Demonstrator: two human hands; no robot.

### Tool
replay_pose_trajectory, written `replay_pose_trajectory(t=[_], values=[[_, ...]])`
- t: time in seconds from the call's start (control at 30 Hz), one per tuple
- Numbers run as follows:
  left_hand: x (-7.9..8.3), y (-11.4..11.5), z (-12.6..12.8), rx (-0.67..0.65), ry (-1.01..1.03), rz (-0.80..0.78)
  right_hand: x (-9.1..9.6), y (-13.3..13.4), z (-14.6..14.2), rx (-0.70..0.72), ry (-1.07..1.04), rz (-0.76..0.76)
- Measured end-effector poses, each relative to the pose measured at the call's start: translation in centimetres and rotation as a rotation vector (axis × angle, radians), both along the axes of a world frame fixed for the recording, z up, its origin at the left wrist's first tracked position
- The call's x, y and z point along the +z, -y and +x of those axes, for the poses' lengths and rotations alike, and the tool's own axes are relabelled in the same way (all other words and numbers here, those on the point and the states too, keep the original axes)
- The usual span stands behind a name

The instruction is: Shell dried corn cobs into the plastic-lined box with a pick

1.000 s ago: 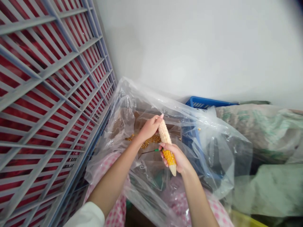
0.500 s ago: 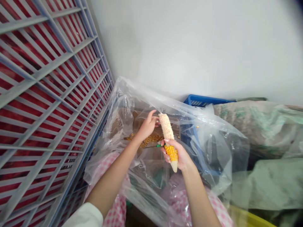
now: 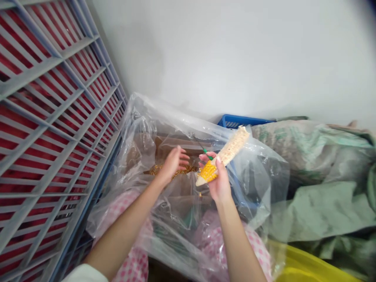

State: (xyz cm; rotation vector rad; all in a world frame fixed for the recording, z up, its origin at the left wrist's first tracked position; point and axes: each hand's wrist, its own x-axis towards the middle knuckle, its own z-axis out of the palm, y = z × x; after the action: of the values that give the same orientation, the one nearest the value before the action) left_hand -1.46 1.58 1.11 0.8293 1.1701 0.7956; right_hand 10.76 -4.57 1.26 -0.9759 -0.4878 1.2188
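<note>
Centre of the frame, the right hand [image 3: 217,183] is clamped round the corn cob [image 3: 226,154], gripping the lower end where the yellow kernels remain. The stripped pale length tilts up toward the upper right, its tip against the clear plastic bag [image 3: 264,172]. A thin green-handled tool [image 3: 207,151] is tucked in the same grip, its dark shaft poking up and left of the cob. Just to the left, the left hand [image 3: 173,162] holds nothing, palm loose and fingers spread, apart from the cob and hovering above the loose kernels [image 3: 164,170] heaped inside the bag-lined cardboard box [image 3: 176,143]. Behind the bag, a blue plastic crate [image 3: 235,120] peeks out against the white wall [image 3: 235,51]. A grey slatted rack [image 3: 58,117] with red behind it fills the left side. Green-and-white woven sacks [image 3: 311,156] slump at the right, with a yellow container edge [image 3: 302,268] at the lower right. Pink checked cloth [image 3: 135,266] shows at the bottom, under the forearms.
</note>
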Motion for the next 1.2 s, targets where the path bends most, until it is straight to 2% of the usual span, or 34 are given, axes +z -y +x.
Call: replay_pose_trajectory(t=[0.07,0.1,0.17,0.27,0.4,0.5,0.6,0.73,0.83,0.93,1.07,1.13,1.2], values=[[-0.4,2.1,1.6,-0.289,0.059,-0.054,-0.2,0.0,-0.1,-0.014,0.125,-0.018],[-0.6,3.0,2.4,-0.334,0.078,-0.105,-0.2,0.1,-0.1,-0.006,0.2,-0.03],[-0.8,4.1,3.4,-0.269,0.106,-0.158,-0.3,0.1,0.0,0.025,0.343,-0.017],[-0.6,4.0,3.4,-0.19,0.143,-0.214,-0.2,-0.1,0.9,-0.008,0.461,0.045],[0.2,2.5,2.3,-0.191,0.207,-0.266,0.1,-0.6,2.9,-0.265,0.504,-0.026],[0.6,1.6,1.6,-0.14,0.172,-0.213,0.4,-0.8,4.2,-0.436,0.572,-0.072],[0.6,1.3,1.1,-0.112,0.038,-0.097,1.0,-0.7,4.8,-0.427,0.499,-0.01],[0.5,1.6,0.7,-0.131,-0.312,0.189,2.5,-0.2,5.6,-0.267,0.208,-0.034],[0.7,1.7,0.2,-0.141,-0.598,0.517,3.2,0.3,6.7,-0.037,-0.027,-0.073],[1.1,0.9,-1.0,-0.203,-0.778,0.809,3.4,0.8,7.4,0.241,-0.16,-0.183],[1.7,-0.9,-3.2,-0.227,-0.791,0.995,3.4,1.6,6.9,0.611,-0.188,-0.267],[2.1,-1.5,-3.9,-0.237,-0.727,1.04,3.3,2.0,6.2,0.685,-0.132,-0.244],[2.4,-1.6,-3.8,-0.206,-0.602,0.995,3.1,2.2,5.2,0.754,-0.035,-0.24]])
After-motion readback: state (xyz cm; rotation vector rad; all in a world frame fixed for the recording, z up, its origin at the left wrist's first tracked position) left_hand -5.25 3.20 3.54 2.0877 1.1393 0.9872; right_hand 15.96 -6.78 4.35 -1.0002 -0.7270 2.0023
